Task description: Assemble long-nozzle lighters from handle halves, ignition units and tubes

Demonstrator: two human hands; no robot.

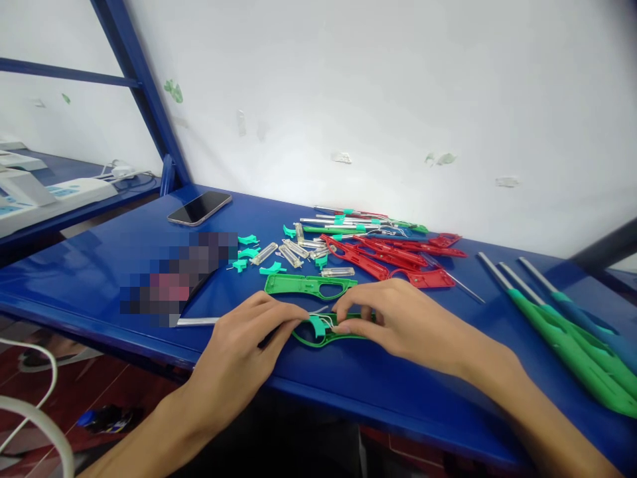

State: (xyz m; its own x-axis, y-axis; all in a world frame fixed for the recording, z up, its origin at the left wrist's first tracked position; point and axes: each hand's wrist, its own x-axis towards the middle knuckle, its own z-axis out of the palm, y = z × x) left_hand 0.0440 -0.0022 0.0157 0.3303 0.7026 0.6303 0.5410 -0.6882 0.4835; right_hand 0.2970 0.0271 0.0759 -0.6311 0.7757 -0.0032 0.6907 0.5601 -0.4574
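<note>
Surface: blue, its back edge along a white wall. Work sits near the front edge, about mid-length: a green shell, hollow side up, with a teal trigger at its left part and thin white wires looping beside it.

Left hand: thumb and forefinger drawn close together at the trigger; what they grip, if anything, cannot be told. A metal rod emerges from under this hand toward the left edge.

Right hand: over the shell's right part, thumb and forefinger curled, a small gap between the tips, wires at the thumb. Whether a wire is pinched cannot be told.

Just behind, farther from the front edge: a second shell, green, lying flat. Behind that, clear tanks and loose triggers; to their right, red shells, overlapping. Tubes lie near the back edge.

Phone: near the back left corner, screen up. Toward the right edge: lighters, green and blue, metal ends pointing toward the back edge.
</note>
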